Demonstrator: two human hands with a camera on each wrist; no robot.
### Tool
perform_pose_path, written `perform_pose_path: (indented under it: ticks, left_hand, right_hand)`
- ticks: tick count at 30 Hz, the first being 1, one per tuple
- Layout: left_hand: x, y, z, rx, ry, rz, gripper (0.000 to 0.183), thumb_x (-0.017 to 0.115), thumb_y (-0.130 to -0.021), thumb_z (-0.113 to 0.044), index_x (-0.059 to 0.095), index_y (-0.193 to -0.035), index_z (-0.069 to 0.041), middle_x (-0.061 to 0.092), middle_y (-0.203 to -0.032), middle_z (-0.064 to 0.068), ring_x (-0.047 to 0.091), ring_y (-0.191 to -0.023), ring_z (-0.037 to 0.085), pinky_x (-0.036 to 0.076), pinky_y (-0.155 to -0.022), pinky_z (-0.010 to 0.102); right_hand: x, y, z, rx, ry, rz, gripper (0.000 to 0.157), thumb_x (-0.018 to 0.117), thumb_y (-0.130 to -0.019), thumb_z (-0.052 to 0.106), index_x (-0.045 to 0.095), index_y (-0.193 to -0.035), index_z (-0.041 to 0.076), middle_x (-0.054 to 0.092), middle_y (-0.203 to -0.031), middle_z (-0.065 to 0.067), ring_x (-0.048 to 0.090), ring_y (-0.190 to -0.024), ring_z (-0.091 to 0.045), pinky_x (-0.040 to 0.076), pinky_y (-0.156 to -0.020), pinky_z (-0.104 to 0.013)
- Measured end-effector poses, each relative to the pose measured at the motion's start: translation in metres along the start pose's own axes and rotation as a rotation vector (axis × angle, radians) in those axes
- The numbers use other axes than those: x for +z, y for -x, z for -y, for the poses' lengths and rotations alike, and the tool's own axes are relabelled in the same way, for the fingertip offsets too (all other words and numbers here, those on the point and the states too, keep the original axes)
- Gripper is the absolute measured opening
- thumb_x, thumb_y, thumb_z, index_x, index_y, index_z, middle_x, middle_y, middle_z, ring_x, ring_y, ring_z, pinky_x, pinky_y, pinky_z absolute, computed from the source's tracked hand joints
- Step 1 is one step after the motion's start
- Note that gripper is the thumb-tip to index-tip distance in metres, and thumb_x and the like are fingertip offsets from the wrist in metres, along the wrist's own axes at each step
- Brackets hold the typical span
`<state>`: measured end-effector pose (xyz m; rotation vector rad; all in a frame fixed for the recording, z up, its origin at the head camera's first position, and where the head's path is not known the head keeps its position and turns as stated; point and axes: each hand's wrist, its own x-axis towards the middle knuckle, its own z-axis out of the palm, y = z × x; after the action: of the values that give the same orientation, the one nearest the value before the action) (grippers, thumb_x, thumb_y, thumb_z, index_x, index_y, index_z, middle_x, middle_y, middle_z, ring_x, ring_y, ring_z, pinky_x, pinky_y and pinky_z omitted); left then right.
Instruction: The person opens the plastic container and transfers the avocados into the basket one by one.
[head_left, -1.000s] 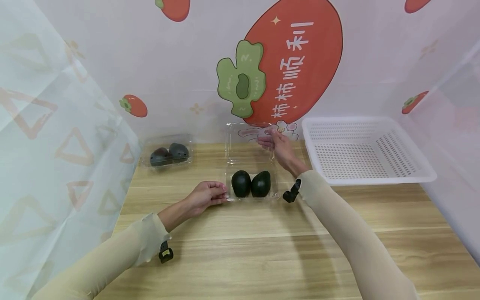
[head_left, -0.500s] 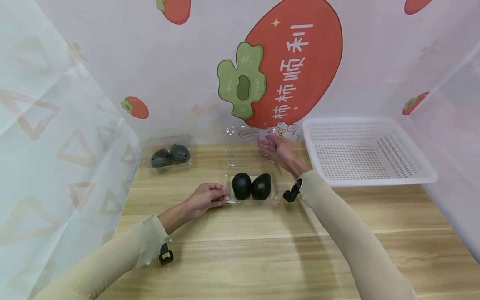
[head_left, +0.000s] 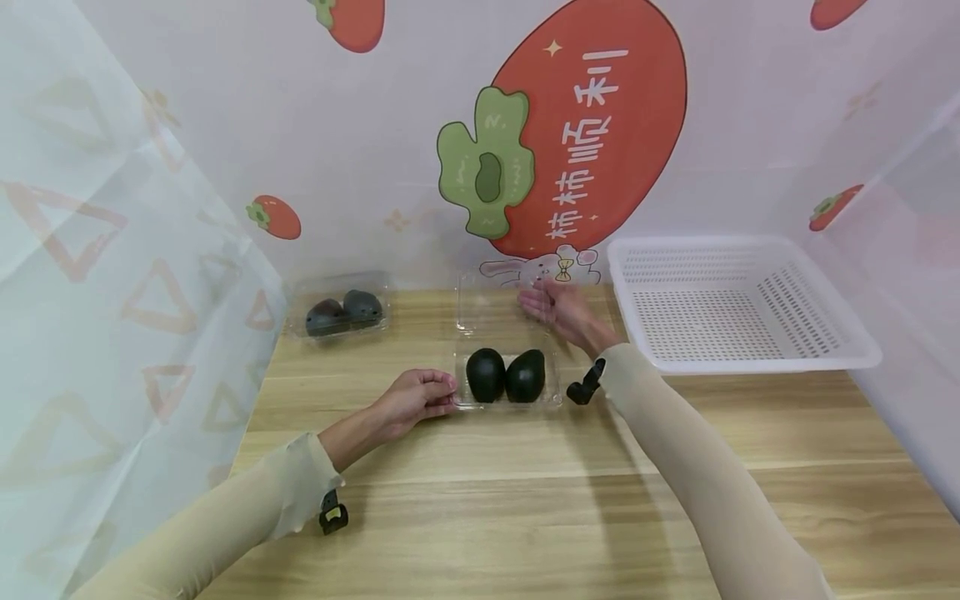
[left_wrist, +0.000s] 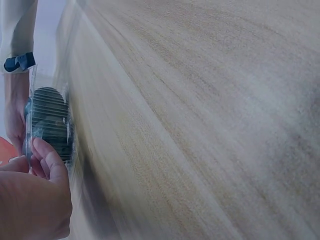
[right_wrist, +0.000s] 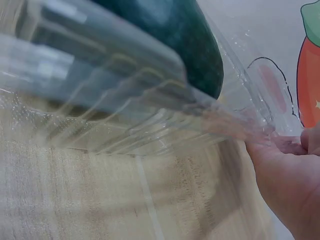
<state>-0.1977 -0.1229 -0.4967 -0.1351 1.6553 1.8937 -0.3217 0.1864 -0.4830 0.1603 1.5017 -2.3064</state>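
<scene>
A clear plastic clamshell box sits on the table with its lid raised at the back. Two dark green avocados lie side by side in its base. My left hand pinches the base's left edge between thumb and fingers. At the lid's right edge, my right hand holds the plastic, with its fingers partly seen through it. The left wrist view shows the left fingertips at the rim beside an avocado. In the right wrist view, the blurred plastic crosses in front of some right fingers.
Another clear box with two dark avocado-like fruits stands at the back left. A white perforated basket is at the back right. Printed cloth walls close in the wooden table behind and at both sides.
The lid's top edge has come down in the view, so the lid looks shorter. My right hand has lowered slightly with it. The left hand stays on the base's edge.
</scene>
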Motion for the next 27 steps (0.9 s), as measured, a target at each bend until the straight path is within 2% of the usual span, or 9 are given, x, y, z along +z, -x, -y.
perform_pose_path:
  ticks: [13,20,27]
  left_hand:
    - [0.0013,0.0027,0.0004,-0.002,-0.013,0.006,0.013,0.054,-0.108,0.002,0.059,-0.116,0.011,0.066,-0.104,0.014,0.071,-0.095,0.02,0.06,-0.095,0.036]
    - [0.0017,0.0047,0.0004,-0.01,-0.011,-0.001,0.008,0.055,-0.107,0.001,0.061,-0.111,0.006,0.066,-0.102,0.013,0.07,-0.094,0.019,0.061,-0.092,0.035]
    - [0.0014,0.0046,0.001,-0.006,-0.01,0.004,0.01,0.056,-0.108,0.001,0.06,-0.113,0.007,0.067,-0.103,0.013,0.07,-0.095,0.019,0.061,-0.092,0.033]
  right_hand:
    - [-0.0032,-0.0002,-0.0031,0.085,0.045,-0.04,0.05,0.034,-0.118,0.017,0.029,-0.163,-0.004,0.044,-0.162,-0.026,0.046,-0.149,-0.036,0.043,-0.117,-0.044]
    - [-0.0035,-0.0004,-0.0067,0.07,0.068,-0.065,0.05,0.036,-0.117,0.015,0.031,-0.162,-0.006,0.045,-0.161,-0.028,0.047,-0.148,-0.036,0.046,-0.114,-0.04]
    - [-0.005,0.0,-0.01,0.063,0.156,-0.127,0.045,0.041,-0.117,0.016,0.044,-0.155,-0.007,0.053,-0.154,-0.027,0.054,-0.143,-0.035,0.051,-0.109,-0.037]
